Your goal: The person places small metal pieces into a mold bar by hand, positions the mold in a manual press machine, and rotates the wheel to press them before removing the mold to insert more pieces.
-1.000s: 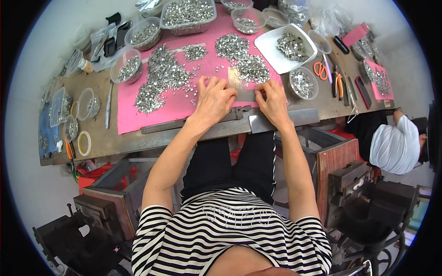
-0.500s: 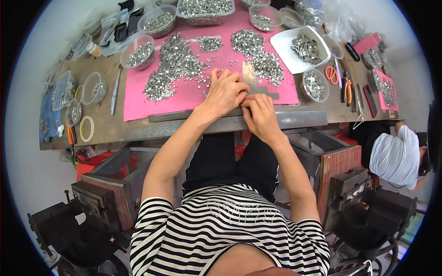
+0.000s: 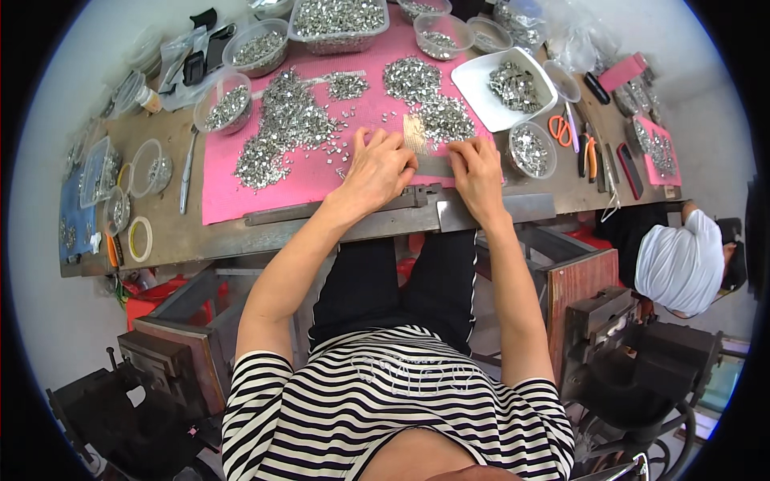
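Observation:
My left hand (image 3: 375,170) is bent over the pink mat (image 3: 309,178), its fingers curled just behind a dark metal fixture (image 3: 417,196) at the bench's front edge. Its thumb and forefinger are closed together; whatever they hold is hidden. My right hand (image 3: 480,172) rests at the near edge of a pile of small silver metal pieces (image 3: 447,120). Its thumb and fingers come together in a pinch, and what is in them is too small to make out. Between my hands lies a flat grey metal plate (image 3: 435,166). A larger heap of silver pieces (image 3: 281,120) spreads at the left.
A white tray (image 3: 473,76) and a clear round tub (image 3: 532,150) of metal pieces stand right of my right hand. Beyond are orange scissors (image 3: 560,131) and pliers (image 3: 591,156). Tweezers (image 3: 188,172) and a tape roll (image 3: 140,239) lie left. Another person (image 3: 680,260) sits at the right.
My hands, close together over the fixture before, are now apart. The right has moved right and away from me to the pile's edge, uncovering the fixture. The whole view has shifted slightly.

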The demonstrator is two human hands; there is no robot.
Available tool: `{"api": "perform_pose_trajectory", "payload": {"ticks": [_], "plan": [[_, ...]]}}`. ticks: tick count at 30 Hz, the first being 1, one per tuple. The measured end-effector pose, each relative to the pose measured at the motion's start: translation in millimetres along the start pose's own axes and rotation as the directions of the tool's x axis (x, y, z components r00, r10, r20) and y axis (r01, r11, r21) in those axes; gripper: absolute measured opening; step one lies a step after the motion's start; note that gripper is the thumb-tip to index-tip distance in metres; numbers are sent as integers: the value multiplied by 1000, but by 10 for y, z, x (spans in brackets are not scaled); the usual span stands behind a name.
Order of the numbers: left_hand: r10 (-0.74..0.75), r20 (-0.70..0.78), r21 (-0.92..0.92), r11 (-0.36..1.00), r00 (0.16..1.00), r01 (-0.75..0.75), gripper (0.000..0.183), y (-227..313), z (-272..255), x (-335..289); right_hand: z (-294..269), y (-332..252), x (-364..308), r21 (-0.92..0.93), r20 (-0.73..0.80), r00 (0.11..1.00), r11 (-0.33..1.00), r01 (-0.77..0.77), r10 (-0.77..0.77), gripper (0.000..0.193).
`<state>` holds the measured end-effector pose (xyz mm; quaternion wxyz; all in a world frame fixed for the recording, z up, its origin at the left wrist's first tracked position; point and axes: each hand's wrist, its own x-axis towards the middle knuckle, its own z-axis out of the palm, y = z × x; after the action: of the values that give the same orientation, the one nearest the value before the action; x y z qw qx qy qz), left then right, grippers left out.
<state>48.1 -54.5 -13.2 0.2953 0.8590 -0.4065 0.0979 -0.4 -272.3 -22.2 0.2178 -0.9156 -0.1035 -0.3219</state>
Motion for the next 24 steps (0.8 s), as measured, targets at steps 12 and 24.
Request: {"api": "perform_pose_trajectory", "payload": {"ticks": [12,24], "plan": [[-6,-71,44,999,997,9,6,27,69,-64,-159,40,-13,22,18,991,991,-132,132,8],[-23,-143,-108,994,989,8,9,83,-188,-375,75,61,-82,-44,51,974,975,-219,221,7]]}}
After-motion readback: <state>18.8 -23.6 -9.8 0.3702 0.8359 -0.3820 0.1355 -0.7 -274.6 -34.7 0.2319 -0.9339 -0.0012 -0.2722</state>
